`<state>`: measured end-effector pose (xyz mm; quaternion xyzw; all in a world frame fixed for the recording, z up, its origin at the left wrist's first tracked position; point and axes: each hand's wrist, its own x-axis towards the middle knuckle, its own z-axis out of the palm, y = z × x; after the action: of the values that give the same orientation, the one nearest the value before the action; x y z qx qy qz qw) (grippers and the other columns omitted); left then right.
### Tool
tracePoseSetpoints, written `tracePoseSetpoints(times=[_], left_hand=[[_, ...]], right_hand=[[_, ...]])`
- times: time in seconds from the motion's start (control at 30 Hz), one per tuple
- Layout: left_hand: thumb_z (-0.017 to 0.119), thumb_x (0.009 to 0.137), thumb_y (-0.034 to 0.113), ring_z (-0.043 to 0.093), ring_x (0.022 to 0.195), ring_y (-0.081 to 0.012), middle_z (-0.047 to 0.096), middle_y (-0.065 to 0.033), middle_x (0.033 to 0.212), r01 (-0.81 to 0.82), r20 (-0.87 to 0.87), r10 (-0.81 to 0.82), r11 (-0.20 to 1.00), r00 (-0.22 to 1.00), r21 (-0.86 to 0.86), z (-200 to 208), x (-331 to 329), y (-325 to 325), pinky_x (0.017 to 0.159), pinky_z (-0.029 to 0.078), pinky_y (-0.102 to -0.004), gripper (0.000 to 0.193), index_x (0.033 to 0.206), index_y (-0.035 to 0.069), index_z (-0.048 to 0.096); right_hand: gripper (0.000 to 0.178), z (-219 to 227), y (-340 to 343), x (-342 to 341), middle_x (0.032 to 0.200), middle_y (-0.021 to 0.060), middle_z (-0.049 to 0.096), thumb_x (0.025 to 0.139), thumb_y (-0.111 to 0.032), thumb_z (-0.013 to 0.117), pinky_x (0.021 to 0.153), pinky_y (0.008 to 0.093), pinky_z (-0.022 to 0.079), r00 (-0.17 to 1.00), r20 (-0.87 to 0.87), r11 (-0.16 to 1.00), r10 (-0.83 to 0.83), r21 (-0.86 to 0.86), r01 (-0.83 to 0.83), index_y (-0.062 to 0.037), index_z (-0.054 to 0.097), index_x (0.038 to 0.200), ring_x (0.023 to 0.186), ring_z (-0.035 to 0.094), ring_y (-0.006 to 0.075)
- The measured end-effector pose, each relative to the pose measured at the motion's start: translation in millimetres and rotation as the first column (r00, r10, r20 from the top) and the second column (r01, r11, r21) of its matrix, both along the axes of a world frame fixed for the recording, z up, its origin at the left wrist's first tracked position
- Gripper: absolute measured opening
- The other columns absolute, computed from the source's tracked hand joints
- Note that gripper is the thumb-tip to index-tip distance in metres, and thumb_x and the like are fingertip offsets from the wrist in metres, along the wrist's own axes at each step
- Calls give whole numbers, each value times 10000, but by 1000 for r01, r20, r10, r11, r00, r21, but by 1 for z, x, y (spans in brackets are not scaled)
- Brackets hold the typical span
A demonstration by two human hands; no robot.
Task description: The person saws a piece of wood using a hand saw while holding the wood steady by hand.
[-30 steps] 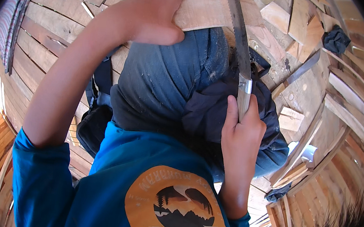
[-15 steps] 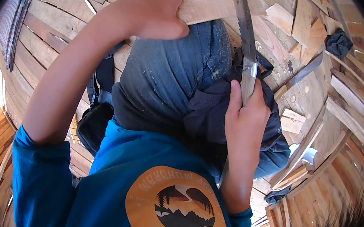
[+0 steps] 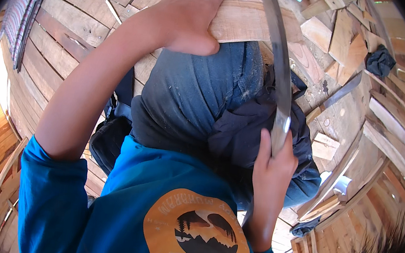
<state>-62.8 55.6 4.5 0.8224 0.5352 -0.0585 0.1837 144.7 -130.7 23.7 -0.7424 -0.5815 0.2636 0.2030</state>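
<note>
My left hand (image 3: 189,20) presses down on a wooden board (image 3: 241,23), its thumb along the near edge and its fingers over the top. The board lies across just beyond my knee in dark blue trousers (image 3: 197,86). In my right hand (image 3: 275,167) is the handle of a handsaw (image 3: 279,50), held upright in the picture with its long curved blade pointing away from me. The blade crosses over the board's right part, well to the right of my left hand. Whether its teeth touch the wood I cannot tell.
A second long blade with a wooden handle (image 3: 338,95) lies on the plank floor (image 3: 70,11) at the right. Around it are offcuts (image 3: 325,146), loose boards (image 3: 390,143) and a dark cloth (image 3: 380,61). A black bag (image 3: 110,138) rests by my left side.
My right hand has drawn the saw back toward my body, and the blade has slid along with it. My left hand stays on the board. The whole view has shifted slightly.
</note>
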Motion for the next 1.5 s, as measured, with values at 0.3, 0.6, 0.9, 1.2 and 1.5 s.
tracePoseSetpoints(times=[0.3,0.6,0.9,1.2,1.5], left_hand=[[643,682,255,565,1115,-452,577,-313,1119,-31,30,39,970,999,-240,25,2,10,981,453,-463,704,1269,-59,413],[643,699,282,541,1140,-466,547,-360,1150,-89,-1,94,940,996,-330,30,7,7,1003,440,-433,734,1243,-136,380],[652,669,227,543,1125,-463,553,-340,1120,104,21,-102,967,995,-232,35,11,15,982,431,-465,693,1246,-73,411],[630,685,220,536,1134,-465,538,-351,1133,23,71,-1,950,997,-312,46,9,16,989,427,-459,616,1169,-98,420],[642,693,248,526,1154,-464,522,-364,1155,-22,110,65,935,992,-355,34,5,19,990,433,-447,725,1245,-135,368]], right_hand=[[186,-10,24,-10,649,272,556,958,-183,606,505,485,442,1000,-8,1000,5,14,-5,-14,530,962,651,602,465],[255,-8,27,-3,756,281,598,958,-221,605,628,469,477,997,-18,996,-69,-58,67,21,566,1028,762,598,495],[208,3,2,10,657,255,562,951,-190,619,524,475,450,1000,-14,1000,4,-26,-4,4,543,958,668,600,467],[221,3,7,2,674,274,571,956,-199,610,521,487,442,999,-11,999,-32,-37,31,9,536,968,692,595,480],[197,-6,30,1,646,266,541,957,-199,613,499,478,426,1000,-1,999,-26,-37,26,-21,529,962,671,587,482]])
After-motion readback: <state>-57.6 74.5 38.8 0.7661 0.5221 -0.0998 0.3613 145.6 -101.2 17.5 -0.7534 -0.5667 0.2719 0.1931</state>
